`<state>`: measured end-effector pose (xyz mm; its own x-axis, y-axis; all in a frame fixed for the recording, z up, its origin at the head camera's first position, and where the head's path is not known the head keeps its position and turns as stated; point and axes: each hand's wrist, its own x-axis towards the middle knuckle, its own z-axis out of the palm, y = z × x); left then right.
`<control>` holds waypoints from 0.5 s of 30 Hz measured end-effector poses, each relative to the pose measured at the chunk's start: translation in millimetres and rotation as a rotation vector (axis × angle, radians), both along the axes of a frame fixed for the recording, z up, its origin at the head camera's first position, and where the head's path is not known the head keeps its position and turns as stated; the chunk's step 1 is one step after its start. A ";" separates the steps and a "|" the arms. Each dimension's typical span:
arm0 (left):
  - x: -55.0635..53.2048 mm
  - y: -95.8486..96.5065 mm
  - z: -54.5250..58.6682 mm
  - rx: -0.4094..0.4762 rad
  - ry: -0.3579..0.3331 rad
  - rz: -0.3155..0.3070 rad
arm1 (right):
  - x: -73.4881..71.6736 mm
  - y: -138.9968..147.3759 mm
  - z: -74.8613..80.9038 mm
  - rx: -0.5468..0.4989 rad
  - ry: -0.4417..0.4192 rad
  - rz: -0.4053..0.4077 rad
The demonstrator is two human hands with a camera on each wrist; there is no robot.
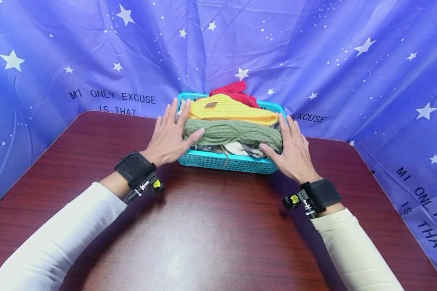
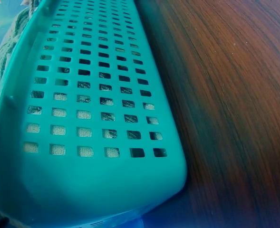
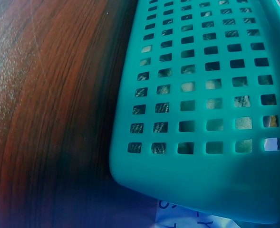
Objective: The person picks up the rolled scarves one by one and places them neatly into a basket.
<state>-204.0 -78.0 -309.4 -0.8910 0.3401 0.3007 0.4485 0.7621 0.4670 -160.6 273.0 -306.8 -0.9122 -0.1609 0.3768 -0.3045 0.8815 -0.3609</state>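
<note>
A turquoise plastic basket [image 1: 227, 161] with square holes stands at the far side of the table, filled with folded knitwear. In it lie a green knitted piece [image 1: 233, 132], a yellow knitted piece [image 1: 236, 109] with a small brown label, and a red knitted piece [image 1: 236, 91] rising at the back. My left hand [image 1: 171, 135] lies at the basket's left end, its fingers extended and its thumb on the green knit. At the right end is my right hand [image 1: 295, 151], fingers straight along the side, thumb near the green knit. Neither hand shows in the wrist views.
The dark red wooden table [image 1: 189, 226] stretches in front of the basket. Behind it hangs a blue-purple curtain [image 1: 218, 52] with white stars and lettering. White and grey patterned cloth [image 1: 236, 148] shows under the green knit, and through the basket's holes in both wrist views.
</note>
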 end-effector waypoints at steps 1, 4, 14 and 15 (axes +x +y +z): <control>-0.1 -0.1 -0.1 -0.001 0.001 0.000 | 0.0 -0.1 -0.1 -0.001 -0.001 0.000; -0.2 -0.4 -0.3 -0.001 0.001 0.002 | -0.3 -0.5 -0.3 -0.003 -0.003 0.000; 0.2 -0.6 -0.3 0.004 -0.002 -0.003 | -0.6 -0.3 -0.9 -0.004 -0.006 0.000; 0.1 -0.4 -0.2 0.003 -0.003 -0.003 | -0.4 -0.1 -1.0 -0.004 -0.006 -0.001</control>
<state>-203.9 -78.5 -309.6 -0.8909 0.3417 0.2992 0.4493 0.7591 0.4710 -161.0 272.9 -307.9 -0.9147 -0.1588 0.3716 -0.3016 0.8804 -0.3661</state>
